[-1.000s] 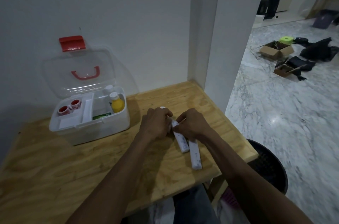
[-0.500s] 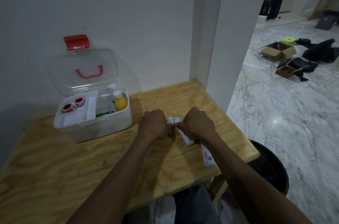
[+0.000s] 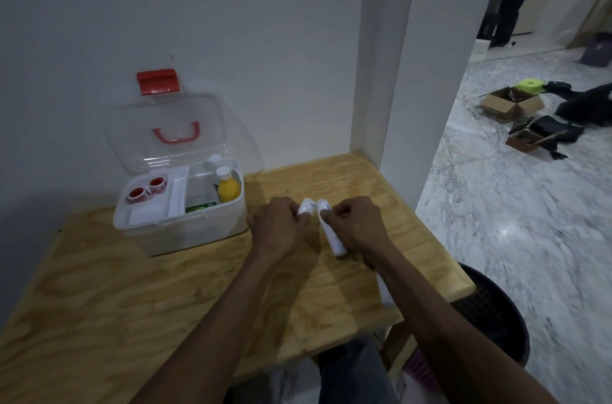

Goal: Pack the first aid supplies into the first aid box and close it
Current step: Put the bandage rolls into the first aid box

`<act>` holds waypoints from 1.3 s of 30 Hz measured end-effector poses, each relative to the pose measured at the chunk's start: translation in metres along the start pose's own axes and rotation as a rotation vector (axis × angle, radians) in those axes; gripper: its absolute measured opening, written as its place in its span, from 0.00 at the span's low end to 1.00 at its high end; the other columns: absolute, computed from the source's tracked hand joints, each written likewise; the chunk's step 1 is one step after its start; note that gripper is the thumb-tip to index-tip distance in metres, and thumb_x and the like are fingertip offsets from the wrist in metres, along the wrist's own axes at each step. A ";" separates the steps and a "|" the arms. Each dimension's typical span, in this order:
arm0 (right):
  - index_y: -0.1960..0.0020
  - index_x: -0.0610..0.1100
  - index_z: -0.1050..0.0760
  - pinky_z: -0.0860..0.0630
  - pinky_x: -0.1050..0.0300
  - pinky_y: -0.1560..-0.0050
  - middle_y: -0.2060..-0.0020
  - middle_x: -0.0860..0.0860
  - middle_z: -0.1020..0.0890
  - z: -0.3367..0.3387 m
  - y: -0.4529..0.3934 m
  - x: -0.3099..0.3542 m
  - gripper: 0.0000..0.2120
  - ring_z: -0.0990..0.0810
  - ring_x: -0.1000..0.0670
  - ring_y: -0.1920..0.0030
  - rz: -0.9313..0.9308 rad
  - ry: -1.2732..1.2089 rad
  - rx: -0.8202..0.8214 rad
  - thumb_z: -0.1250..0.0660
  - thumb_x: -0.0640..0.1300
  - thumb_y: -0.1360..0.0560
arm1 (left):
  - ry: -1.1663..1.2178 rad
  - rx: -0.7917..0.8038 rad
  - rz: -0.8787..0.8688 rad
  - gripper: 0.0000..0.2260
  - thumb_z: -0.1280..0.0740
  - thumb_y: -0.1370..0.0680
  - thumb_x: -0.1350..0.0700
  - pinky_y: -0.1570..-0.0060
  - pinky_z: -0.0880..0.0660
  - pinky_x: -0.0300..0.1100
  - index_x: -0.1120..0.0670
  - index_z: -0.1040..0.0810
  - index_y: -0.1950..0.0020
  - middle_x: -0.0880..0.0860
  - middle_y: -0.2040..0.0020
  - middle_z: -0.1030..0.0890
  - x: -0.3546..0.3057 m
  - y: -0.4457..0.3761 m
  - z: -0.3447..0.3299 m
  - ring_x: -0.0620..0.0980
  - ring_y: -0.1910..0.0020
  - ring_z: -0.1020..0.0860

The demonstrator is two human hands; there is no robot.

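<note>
The white first aid box (image 3: 185,231) stands open at the table's back left, its clear lid (image 3: 165,132) with a red handle leaning on the wall. Inside are two red tape rolls (image 3: 145,190), a yellow bottle (image 3: 228,188) and a green packet (image 3: 202,206). My left hand (image 3: 281,228) grips one white tube (image 3: 305,206) by its end. My right hand (image 3: 357,225) holds a second white tube (image 3: 331,234) beside it. A third white tube (image 3: 385,292) lies on the table, partly hidden under my right forearm.
The wooden table (image 3: 132,304) ends at a white wall and pillar (image 3: 397,72). A black bin (image 3: 496,314) stands by the table's right front corner. Cardboard boxes (image 3: 511,104) and dark bags lie on the marble floor, and a person stands far off.
Both hands have lifted the ends of two white tubes and now hold one each, side by side. The view has shifted slightly, so the third tube sits lower right under my forearm.
</note>
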State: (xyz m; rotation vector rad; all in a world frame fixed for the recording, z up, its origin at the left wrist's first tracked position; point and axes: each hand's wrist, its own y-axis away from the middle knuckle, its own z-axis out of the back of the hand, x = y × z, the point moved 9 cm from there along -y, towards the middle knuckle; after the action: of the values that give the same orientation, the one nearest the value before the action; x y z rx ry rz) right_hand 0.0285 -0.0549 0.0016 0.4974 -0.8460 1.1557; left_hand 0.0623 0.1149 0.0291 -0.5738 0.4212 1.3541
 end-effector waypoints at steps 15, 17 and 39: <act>0.67 0.46 0.17 0.25 0.61 0.68 0.74 0.53 0.18 -0.034 0.014 0.164 0.12 0.20 0.59 0.71 0.168 -0.266 -0.002 0.28 0.52 0.28 | 0.141 -0.459 0.000 0.09 0.30 0.25 0.48 0.48 0.24 0.53 0.52 0.15 0.53 0.49 0.56 0.14 0.051 0.025 0.172 0.50 0.57 0.18; 0.69 0.45 0.18 0.27 0.61 0.67 0.76 0.54 0.19 -0.057 0.015 0.183 0.14 0.20 0.59 0.72 0.161 -0.263 0.035 0.28 0.51 0.28 | 0.108 -0.485 0.097 0.09 0.29 0.26 0.47 0.48 0.23 0.53 0.52 0.14 0.55 0.50 0.58 0.14 0.080 0.026 0.195 0.53 0.57 0.18; 0.48 0.45 0.22 0.27 0.46 0.39 0.50 0.48 0.16 -0.169 -0.006 0.232 0.15 0.20 0.45 0.47 0.061 0.212 -0.051 0.32 0.56 0.26 | -0.354 -0.283 0.273 0.11 0.30 0.25 0.45 0.54 0.43 0.49 0.48 0.14 0.49 0.51 0.52 0.16 0.174 -0.018 0.204 0.54 0.51 0.23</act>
State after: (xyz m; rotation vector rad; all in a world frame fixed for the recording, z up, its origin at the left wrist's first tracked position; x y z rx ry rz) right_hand 0.1250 0.2031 0.0842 0.3023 -0.7091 1.2157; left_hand 0.1018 0.3738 0.0898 -0.5046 0.0163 1.7561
